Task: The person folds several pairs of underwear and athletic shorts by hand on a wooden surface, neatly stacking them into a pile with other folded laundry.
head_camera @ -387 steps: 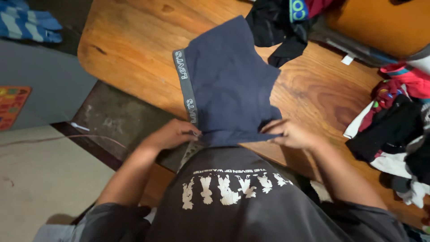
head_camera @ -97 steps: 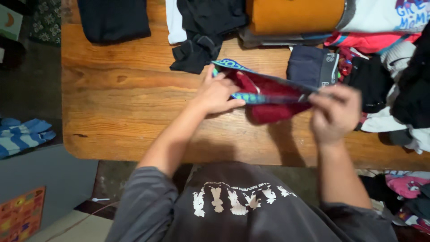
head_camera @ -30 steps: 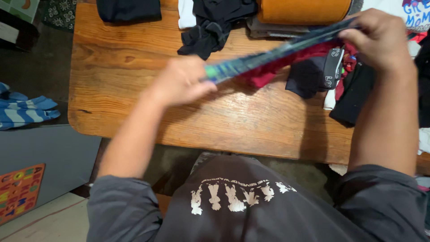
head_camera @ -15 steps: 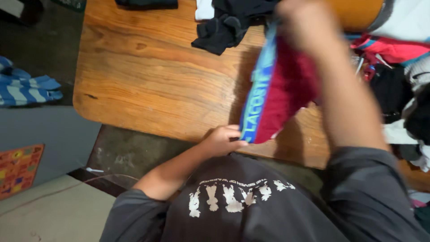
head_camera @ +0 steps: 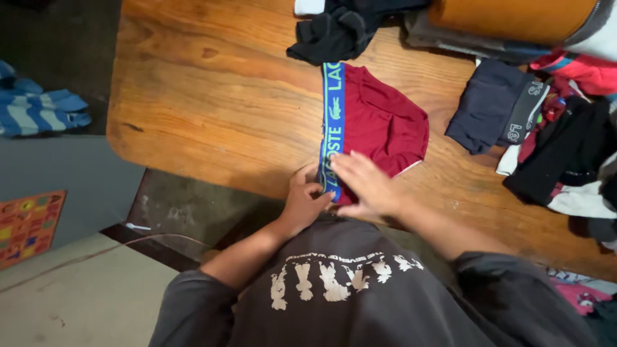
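Near the six o'clock edge of the wooden worktop [head_camera: 193,115] we now have the dark red briefs [head_camera: 379,122] lying flat, their blue waistband [head_camera: 332,122] running in a straight line from twelve toward six. Half a second ago the same garment was up in the air, hanging between our raised right hand and our lower left; a second ago we had it pulled taut across the board. So the lifting and shaking looks finished, and we judge the piece is laid out ready to be smoothed or folded. Our left hand [head_camera: 305,202] curls at the lower end of the waistband, fingers bent and pinching the band's edge, a light closed grip on the cloth. Our right hand [head_camera: 363,183] lies open and flat, palm down on the red fabric just beside the band, pressing and not clasping. At one o'clock a black bundle of clothes [head_camera: 334,32] touches the top of the waistband, and at three o'clock folded navy shorts [head_camera: 488,106] lie near a mixed heap of laundry [head_camera: 572,160].
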